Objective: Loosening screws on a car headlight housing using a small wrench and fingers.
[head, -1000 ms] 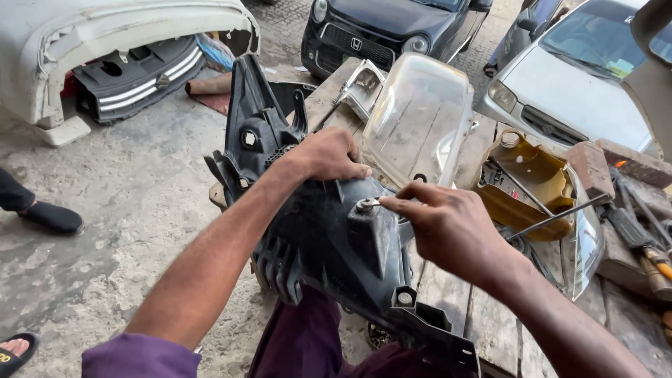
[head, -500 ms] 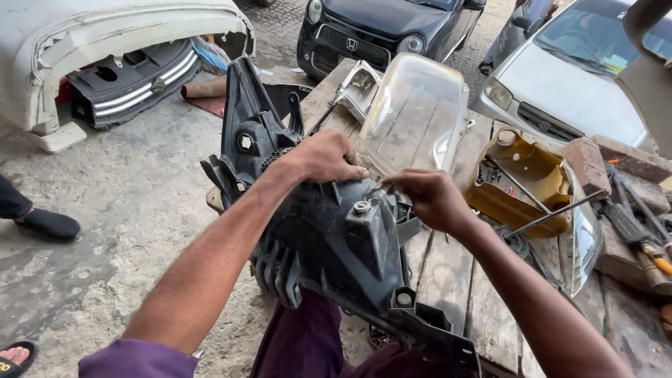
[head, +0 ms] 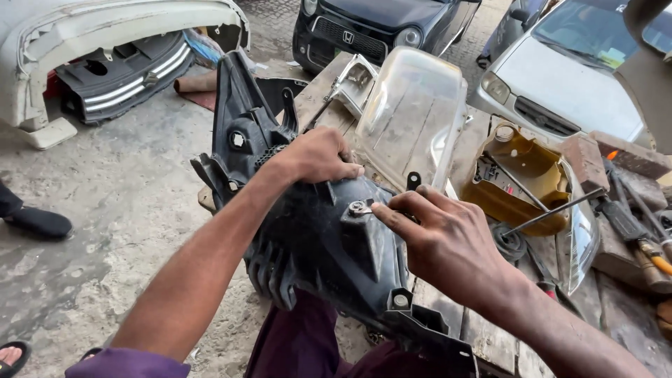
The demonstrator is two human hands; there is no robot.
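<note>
Fingertips of the right hand (head: 448,241) now rest at a small metal screw (head: 358,207) on top of the black plastic headlight housing (head: 322,245); half a second ago that hand sat higher and further right, its knuckles covering the spot, and a second ago it hovered with the fingers more spread. The left hand (head: 315,155) has stayed where it was, curled over the upper edge of the housing at the centre of the frame, fingers bent tight around the rim next to the clear lens (head: 413,115). The right hand is mostly closed, forefinger and thumb pinched toward the screw head; whether a tool lies between them I cannot tell. The housing fills the middle and lower centre of the frame, tilted, its back toward the camera: matte, dusty, moulded with ribs, fins along the lower left edge and round mounting holes. The lens above it is smooth, curved and slightly hazy. It all rests against a rough wooden bench (head: 483,336) at the lower right. To the right lies a yellowed headlight shell (head: 525,175) with a thin metal rod (head: 553,210) across it. A white car bumper (head: 105,28) lies on the concrete at the upper left, a dark car (head: 378,24) is parked at the top centre, and a silver car (head: 574,70) at the upper right.
</note>
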